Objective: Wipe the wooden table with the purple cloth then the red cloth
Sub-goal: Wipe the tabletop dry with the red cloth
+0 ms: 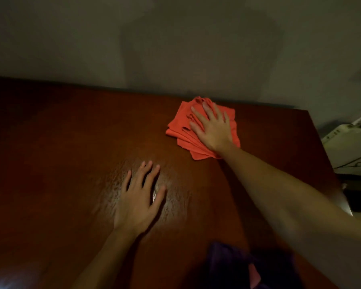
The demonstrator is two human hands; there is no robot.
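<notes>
The red cloth (181, 130), folded in several layers, lies on the dark wooden table (61, 142) near its far edge. My right hand (212, 128) presses flat on the cloth with straight, spread fingers. Nearer to me, my left hand (140, 197) rests flat on the bare tabletop, fingers spread, holding nothing. The purple cloth (227, 263) lies at the near edge of the table, partly hidden under my right forearm, with a small pink patch showing on it.
A grey wall (175, 38) runs right behind the table's far edge. A white appliance (350, 142) with cables stands beyond the table's right edge. Light glare marks the wood around my left hand.
</notes>
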